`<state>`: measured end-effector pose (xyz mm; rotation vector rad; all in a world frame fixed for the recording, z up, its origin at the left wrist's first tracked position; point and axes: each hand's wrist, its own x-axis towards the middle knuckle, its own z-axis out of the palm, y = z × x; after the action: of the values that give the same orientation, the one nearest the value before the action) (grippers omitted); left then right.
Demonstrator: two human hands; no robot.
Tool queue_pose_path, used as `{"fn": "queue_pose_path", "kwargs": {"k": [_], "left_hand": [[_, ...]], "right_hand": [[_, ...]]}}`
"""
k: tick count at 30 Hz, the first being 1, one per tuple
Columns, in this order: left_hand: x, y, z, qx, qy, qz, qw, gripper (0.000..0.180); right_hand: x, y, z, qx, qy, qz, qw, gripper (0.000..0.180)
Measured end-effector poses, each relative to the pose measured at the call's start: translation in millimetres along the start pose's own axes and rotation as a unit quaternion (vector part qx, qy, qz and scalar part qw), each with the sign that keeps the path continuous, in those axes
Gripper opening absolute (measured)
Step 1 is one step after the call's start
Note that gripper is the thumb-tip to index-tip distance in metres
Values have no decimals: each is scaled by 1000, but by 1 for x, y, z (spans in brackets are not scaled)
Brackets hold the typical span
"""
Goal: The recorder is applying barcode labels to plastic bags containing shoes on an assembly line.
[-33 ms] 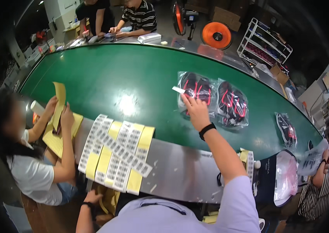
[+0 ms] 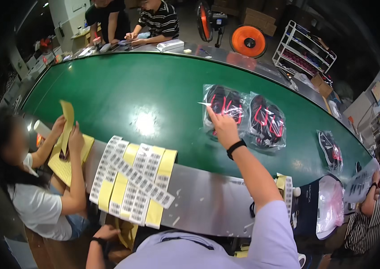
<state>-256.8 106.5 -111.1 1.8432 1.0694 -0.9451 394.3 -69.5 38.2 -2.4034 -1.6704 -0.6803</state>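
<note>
Nothing has visibly shifted since the earlier frame; the right hand [image 2: 222,127] stays stretched over the green conveyor belt [image 2: 145,85], fingers pinching a small white label [image 2: 204,104] against the nearer clear bag of black-and-red shoes [image 2: 224,106]; a second bagged pair [image 2: 267,121] lies just beside it, a third [image 2: 330,149] further right; the left hand [image 2: 105,232] hangs low below the desk [image 2: 208,201], loosely curled, holding nothing visible; strips of barcode stickers on yellow backing [image 2: 131,179] drape over the desk edge; a co-worker at left holds a yellow sheet [image 2: 68,121].
</note>
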Motion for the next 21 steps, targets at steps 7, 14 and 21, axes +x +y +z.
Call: {"fn": "queue_pose_path", "kwargs": {"k": [7,14,21], "left_hand": [[-160,201,-158,-274,-43,270,922,28],[-50,394,-264,-2,378,458,804,41],[67,553,-172,177,362,544,736,73]], "right_hand": [[60,-51,-26,295,24,-9,955,79],[7,-7,-77,619,-60,183,762,73],[33,155,100,419,9,462,782,78]]}}
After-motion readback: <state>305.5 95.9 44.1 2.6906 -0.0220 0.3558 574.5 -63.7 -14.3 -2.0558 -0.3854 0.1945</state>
